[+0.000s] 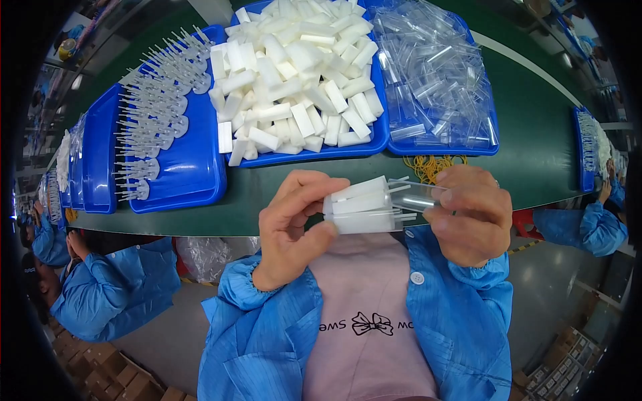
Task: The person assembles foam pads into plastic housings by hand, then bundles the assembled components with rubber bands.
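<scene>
Near the table's front edge, my left hand (294,224) is closed around a small bundle of white sponge pieces (361,207), its thumb below and fingers above. Thin pale stems (403,216) stick out of the bundle's right end. Opposite, my right hand (471,214) pinches a clear plastic sleeve (420,198) between thumb and fingers. The sleeve's left end meets the upper stems; whether it goes round one of them I cannot tell. Just beyond the hands lie yellow rubber bands (428,166), partly covered by my right hand.
On the green table (535,127), one blue tray (334,155) is heaped with white sponge blocks. A second blue tray (461,148) holds clear sleeves. Left of them, another blue tray (194,174) carries fanned pieces with thin stems (157,113). Blue-sleeved co-workers (114,284) sit at both sides.
</scene>
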A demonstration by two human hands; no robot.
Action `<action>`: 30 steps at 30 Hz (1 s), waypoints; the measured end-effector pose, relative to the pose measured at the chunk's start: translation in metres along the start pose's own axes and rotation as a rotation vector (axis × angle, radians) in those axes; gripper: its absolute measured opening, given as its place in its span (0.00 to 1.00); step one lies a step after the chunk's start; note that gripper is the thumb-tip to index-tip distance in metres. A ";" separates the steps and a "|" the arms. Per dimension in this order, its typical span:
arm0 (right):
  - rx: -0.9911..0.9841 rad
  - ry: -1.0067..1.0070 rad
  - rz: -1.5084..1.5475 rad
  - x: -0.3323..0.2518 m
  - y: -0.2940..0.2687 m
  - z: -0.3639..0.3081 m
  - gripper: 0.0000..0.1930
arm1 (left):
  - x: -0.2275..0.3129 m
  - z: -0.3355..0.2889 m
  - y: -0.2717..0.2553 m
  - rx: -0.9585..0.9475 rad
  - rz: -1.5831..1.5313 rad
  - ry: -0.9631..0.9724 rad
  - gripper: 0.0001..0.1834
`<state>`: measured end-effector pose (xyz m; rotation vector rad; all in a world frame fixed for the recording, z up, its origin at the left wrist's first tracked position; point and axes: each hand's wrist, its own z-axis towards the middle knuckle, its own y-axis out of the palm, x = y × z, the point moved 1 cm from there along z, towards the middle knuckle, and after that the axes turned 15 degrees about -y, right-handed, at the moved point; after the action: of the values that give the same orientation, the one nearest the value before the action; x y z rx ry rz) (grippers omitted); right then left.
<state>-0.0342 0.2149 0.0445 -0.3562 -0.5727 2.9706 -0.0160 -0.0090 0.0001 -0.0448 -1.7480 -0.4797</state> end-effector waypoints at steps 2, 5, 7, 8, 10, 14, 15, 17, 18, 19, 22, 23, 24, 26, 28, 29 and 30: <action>0.041 0.038 -0.010 0.000 0.000 0.000 0.13 | 0.001 -0.001 0.001 -0.011 0.113 0.041 0.22; 0.019 0.007 0.011 0.002 -0.002 0.000 0.12 | 0.002 -0.002 0.001 -0.069 0.075 0.053 0.22; 0.041 0.070 0.122 0.004 -0.005 -0.001 0.11 | 0.001 -0.003 -0.002 -0.091 0.045 0.035 0.22; 0.061 0.128 0.233 0.004 -0.006 -0.002 0.10 | 0.001 -0.003 -0.003 -0.112 0.015 0.023 0.22; 0.089 0.161 0.282 0.006 -0.008 -0.002 0.10 | 0.001 -0.003 -0.001 -0.134 -0.040 -0.017 0.22; 0.088 0.205 0.349 0.004 -0.013 0.000 0.10 | 0.000 -0.001 0.000 -0.187 -0.121 -0.100 0.21; 0.088 0.207 0.349 0.004 -0.014 0.002 0.10 | -0.001 -0.001 0.001 -0.186 -0.122 -0.102 0.21; 0.015 0.057 0.245 0.002 -0.014 0.004 0.10 | -0.002 0.000 0.002 -0.158 -0.113 -0.074 0.21; 0.018 0.060 0.244 0.002 -0.013 0.004 0.10 | -0.002 -0.001 0.003 -0.158 -0.111 -0.079 0.21; 0.006 -0.007 0.214 0.002 -0.012 0.005 0.10 | 0.000 -0.001 0.003 -0.136 -0.114 -0.072 0.21; 0.011 -0.056 0.211 0.001 -0.011 0.004 0.11 | 0.002 -0.002 0.004 -0.106 -0.099 -0.058 0.21; 0.025 -0.042 0.240 0.001 -0.011 0.004 0.11 | 0.002 -0.003 0.004 -0.098 -0.085 -0.045 0.21; 0.029 -0.039 0.238 0.001 -0.011 0.003 0.11 | 0.002 -0.003 0.004 -0.100 -0.082 -0.049 0.21; 0.056 -0.054 0.248 0.001 -0.011 0.002 0.10 | 0.002 -0.003 0.005 -0.084 -0.075 -0.017 0.21; 0.062 -0.064 0.201 -0.004 -0.009 0.004 0.10 | 0.003 -0.003 0.004 -0.068 -0.042 -0.005 0.21; 0.062 -0.075 0.156 -0.006 -0.008 0.004 0.09 | 0.003 -0.003 0.004 -0.049 -0.014 0.010 0.21; 0.064 -0.075 0.155 -0.007 -0.006 0.004 0.09 | 0.004 -0.004 0.004 -0.050 -0.011 0.010 0.21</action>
<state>-0.0282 0.2176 0.0521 -0.2974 -0.4759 3.1541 -0.0120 -0.0071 0.0056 -0.0681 -1.7272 -0.5311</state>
